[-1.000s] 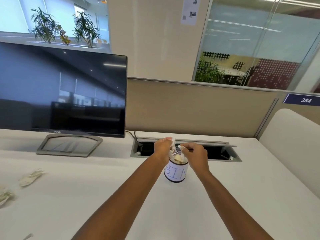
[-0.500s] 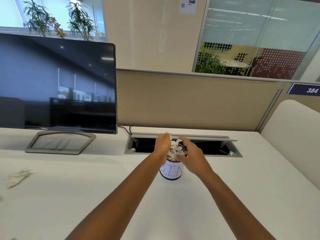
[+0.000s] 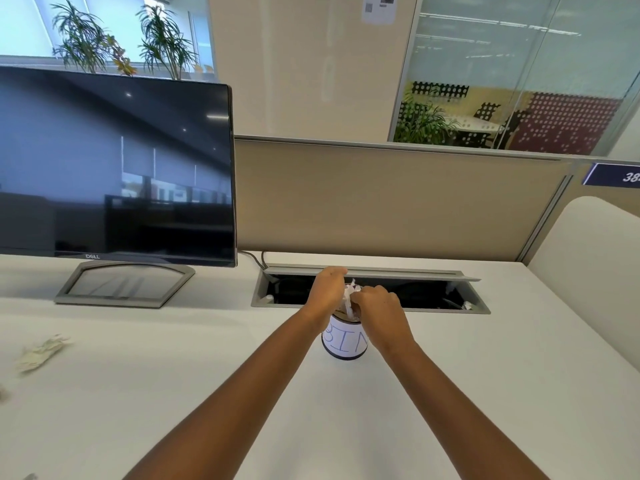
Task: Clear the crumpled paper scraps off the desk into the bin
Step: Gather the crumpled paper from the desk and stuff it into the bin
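Observation:
A small white can marked "BIN" [image 3: 343, 342] stands on the white desk [image 3: 450, 393] in front of the cable hatch. Crumpled white paper [image 3: 350, 293] sticks up out of its mouth. My left hand [image 3: 327, 289] and my right hand [image 3: 379, 311] are both over the can's top, fingers curled on that paper from either side. The can's rim is mostly hidden by my hands. Another crumpled paper scrap [image 3: 41, 351] lies on the desk at the far left, and a blurred bit of one [image 3: 2, 393] shows at the left edge.
A dark Dell monitor [image 3: 114, 164] on a grey stand [image 3: 124, 284] fills the back left. An open cable hatch [image 3: 433, 292] runs behind the can. A beige partition [image 3: 398, 199] closes off the back, and a white panel [image 3: 588, 265] rises at the right.
My right hand has closed down onto the paper at the can's top; half a second ago its fingers were spread. The view has shifted slightly, and the left hand has stayed on the paper.

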`<action>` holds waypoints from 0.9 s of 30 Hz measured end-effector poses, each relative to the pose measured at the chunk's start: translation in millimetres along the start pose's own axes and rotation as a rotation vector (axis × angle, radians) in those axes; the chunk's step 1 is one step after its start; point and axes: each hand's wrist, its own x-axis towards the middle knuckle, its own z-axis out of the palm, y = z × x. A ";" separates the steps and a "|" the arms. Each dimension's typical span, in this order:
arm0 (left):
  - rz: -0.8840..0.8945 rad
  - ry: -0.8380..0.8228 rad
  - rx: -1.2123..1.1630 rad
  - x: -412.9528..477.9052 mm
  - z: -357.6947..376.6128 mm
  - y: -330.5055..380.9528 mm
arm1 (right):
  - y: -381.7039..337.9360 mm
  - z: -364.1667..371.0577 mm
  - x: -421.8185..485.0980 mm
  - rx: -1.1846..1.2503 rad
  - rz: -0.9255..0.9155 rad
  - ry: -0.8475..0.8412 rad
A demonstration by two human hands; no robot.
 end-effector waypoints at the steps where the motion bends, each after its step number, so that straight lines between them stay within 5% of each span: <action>1: 0.035 0.007 0.052 -0.4 -1.4 -1.7 | -0.9 0.6 0.2 -0.031 -0.001 -0.022; 9: 0.476 0.038 0.546 -8.0 -15.9 -35.1 | 3.3 -10.8 -6.4 0.049 0.075 0.002; 13: 0.602 -0.082 0.878 -11.7 -19.9 -57.9 | 7.1 -15.9 -18.3 0.340 0.118 0.062; 16: 0.643 -0.161 1.199 -10.9 -20.5 -71.1 | 4.1 -8.3 -26.9 0.323 0.049 -0.051; 20: 0.621 -0.184 1.235 -7.8 -18.8 -71.0 | 3.6 2.3 -24.6 0.173 -0.041 -0.249; 27: 0.561 -0.242 1.210 -7.6 -17.2 -63.2 | 6.3 7.7 -7.8 0.000 -0.080 -0.340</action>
